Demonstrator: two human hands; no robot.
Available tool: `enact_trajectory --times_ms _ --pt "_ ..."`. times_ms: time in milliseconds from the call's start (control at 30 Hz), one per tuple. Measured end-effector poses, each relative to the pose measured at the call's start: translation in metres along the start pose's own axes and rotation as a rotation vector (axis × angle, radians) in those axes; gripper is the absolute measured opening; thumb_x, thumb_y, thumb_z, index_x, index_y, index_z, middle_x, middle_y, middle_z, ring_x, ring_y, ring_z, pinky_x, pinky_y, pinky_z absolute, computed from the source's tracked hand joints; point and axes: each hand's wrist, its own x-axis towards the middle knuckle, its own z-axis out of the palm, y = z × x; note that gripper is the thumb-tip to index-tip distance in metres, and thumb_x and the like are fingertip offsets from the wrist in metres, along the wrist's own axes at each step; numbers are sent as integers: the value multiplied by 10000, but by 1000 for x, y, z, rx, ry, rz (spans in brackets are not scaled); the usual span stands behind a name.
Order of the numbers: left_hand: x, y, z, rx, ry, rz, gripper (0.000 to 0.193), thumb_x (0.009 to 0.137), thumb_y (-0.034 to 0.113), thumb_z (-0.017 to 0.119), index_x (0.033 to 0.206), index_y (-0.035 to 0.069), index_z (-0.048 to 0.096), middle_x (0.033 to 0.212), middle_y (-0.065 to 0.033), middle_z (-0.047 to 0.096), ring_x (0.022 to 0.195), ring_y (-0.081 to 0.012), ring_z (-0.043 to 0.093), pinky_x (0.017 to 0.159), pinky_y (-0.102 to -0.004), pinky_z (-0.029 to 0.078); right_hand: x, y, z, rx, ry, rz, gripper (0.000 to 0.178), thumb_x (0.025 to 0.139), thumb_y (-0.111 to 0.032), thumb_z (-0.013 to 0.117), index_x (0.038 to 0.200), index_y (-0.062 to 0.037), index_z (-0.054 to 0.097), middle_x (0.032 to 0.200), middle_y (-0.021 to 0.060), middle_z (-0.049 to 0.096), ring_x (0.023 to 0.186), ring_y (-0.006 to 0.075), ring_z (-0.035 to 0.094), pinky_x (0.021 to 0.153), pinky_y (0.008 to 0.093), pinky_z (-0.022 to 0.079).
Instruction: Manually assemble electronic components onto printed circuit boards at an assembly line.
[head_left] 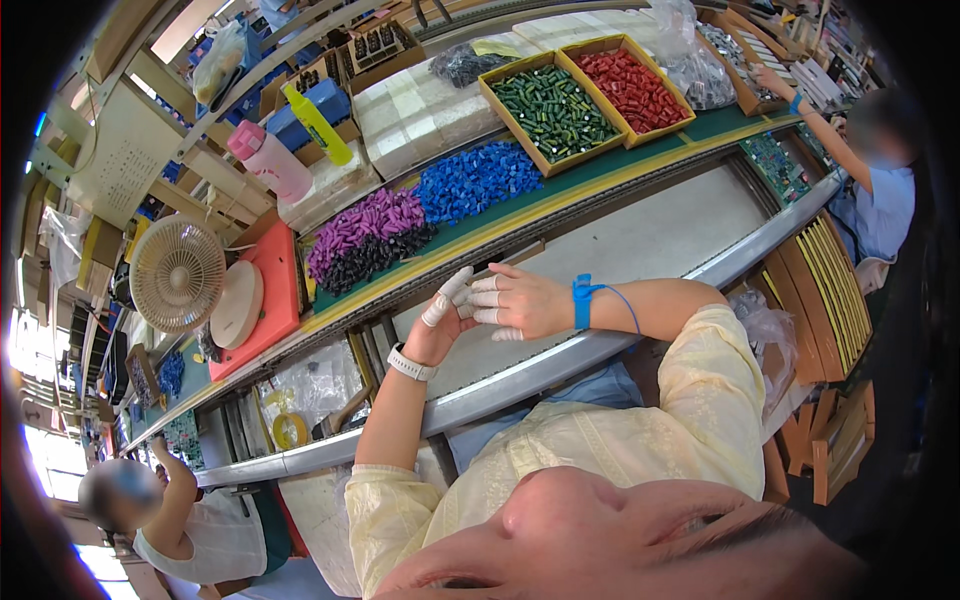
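Observation:
My left hand (436, 329) and my right hand (532, 303) meet over the pale conveyor surface, fingertips against fingertips. White finger cots (487, 299) cover several fingers. My left fingers reach up and to the right; my right fingers stretch left and are spread apart. Neither hand shows a part held in it, though the spot where the fingers overlap is partly hidden. Around my left wrist is a white watch band (411, 363), and around my right a blue wrist strap (582, 301) with a thin cord. Purple (372, 222), black (362, 257) and blue components (478, 182) lie heaped beyond my hands.
Beyond the rail, yellow-edged boxes hold green (555, 112) and red components (632, 90). A pink bottle (270, 160), a yellow-green bottle (317, 125) and a fan (178, 273) stand left. The metal rail (520, 385) runs before me. Co-workers sit at both sides; a circuit board (778, 165) lies right.

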Motion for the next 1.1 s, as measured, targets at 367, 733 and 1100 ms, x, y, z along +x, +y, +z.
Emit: enact_trajectory --times_ms 367,733,1100 --pt "3 0 -1 60 -25 -63 717 823 552 466 1353 88 331 1327 -71 413 1154 -195 450 938 -369 372 0 1 3 23 -61 -27 417 771 -306 603 1135 -109 551 1233 47 484 1216 235 359 1026 506 228" --pt "2 5 -3 -18 42 20 696 834 519 483 1349 77 331 1316 -100 429 1168 -212 444 952 -375 359 1 -2 1 40 57 -38 365 764 -294 607 1076 -110 568 1205 44 503 1172 214 398 1027 476 234" --pt "2 5 14 7 -181 -74 785 804 547 503 1377 69 257 1350 -107 381 1209 -232 402 952 -405 360 1 0 4 63 53 -68 342 775 -301 600 1057 -109 588 1162 59 529 1137 231 431 1028 486 231"
